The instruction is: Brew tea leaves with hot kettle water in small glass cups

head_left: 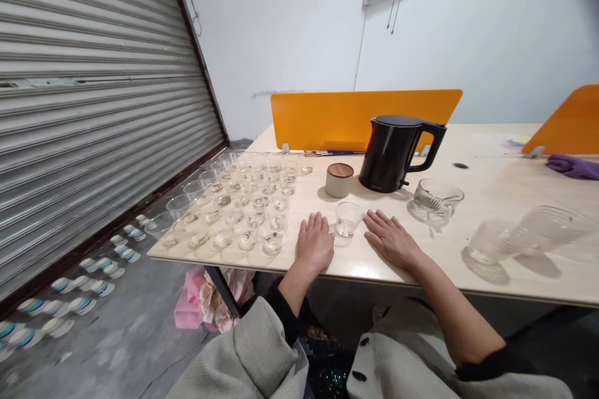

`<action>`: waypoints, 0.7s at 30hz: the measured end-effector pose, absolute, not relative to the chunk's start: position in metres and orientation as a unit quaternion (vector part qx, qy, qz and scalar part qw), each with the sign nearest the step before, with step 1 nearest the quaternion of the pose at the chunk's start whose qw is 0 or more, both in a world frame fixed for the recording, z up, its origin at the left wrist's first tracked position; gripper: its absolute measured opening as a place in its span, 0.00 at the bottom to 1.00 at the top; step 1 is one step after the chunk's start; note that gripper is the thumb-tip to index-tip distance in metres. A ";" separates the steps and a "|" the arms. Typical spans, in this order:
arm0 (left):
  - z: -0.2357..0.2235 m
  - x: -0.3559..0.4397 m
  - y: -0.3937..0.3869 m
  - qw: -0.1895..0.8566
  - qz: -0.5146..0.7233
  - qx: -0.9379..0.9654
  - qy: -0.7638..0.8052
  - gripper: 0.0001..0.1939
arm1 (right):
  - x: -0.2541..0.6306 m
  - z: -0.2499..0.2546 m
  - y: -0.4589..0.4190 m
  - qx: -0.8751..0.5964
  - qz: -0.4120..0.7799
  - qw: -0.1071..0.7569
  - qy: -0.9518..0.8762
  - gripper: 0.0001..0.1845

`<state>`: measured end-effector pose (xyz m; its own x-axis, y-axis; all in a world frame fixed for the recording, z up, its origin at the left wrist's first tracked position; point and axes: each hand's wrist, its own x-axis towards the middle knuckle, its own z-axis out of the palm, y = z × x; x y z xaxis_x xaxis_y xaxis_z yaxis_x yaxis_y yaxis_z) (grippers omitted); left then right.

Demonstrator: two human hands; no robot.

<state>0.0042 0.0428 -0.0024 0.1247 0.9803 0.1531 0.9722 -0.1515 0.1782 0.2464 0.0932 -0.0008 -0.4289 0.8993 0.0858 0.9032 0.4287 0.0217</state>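
Wearing a grey coat point(397, 349) with dark buttons, nearest of all, and black cuffs point(286, 312) around bare forearms. Resting the left hand point(316, 243) palm down on the desk point(365, 269) near the front edge, flattened out, fingers stretched forward and close together, with hold of nothing. Resting the right hand point(389, 235) palm down too, opened out flat and angled inward, likewise gripping nothing. Between the two, standing upright on the desk: a clear cup point(347, 224), just beside the right fingertips. Cannot tell whether touching them. Left of the left hand, lined up in close rows to the desk's corner: many clear cups point(255, 218). Set behind the single cup: a pale jar point(339, 184) with a brown lid, then a black kettle point(388, 159), handle turned to the right. Farther right, placed near the kettle: a glass jug point(435, 196); closer to the front edge, lying tilted: a stack of clear cups point(547, 230). Fixed across behind: an orange divider point(322, 117). Lying at the far right: a purple cloth point(573, 166). Lined up on the floor point(126, 318), at the left: small white tubs point(112, 269).
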 end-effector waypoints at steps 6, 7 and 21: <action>-0.002 0.004 0.043 0.019 0.114 0.750 0.651 0.31 | 0.248 -0.003 0.095 -0.530 -0.033 0.039 -0.847 0.34; -0.003 0.004 0.043 0.019 0.113 0.750 0.651 0.31 | 0.248 -0.003 0.095 -0.531 -0.033 0.037 -0.846 0.34; -0.003 0.004 0.043 0.022 0.116 0.750 0.651 0.31 | 0.247 0.001 0.093 -0.533 -0.027 0.028 -0.845 0.35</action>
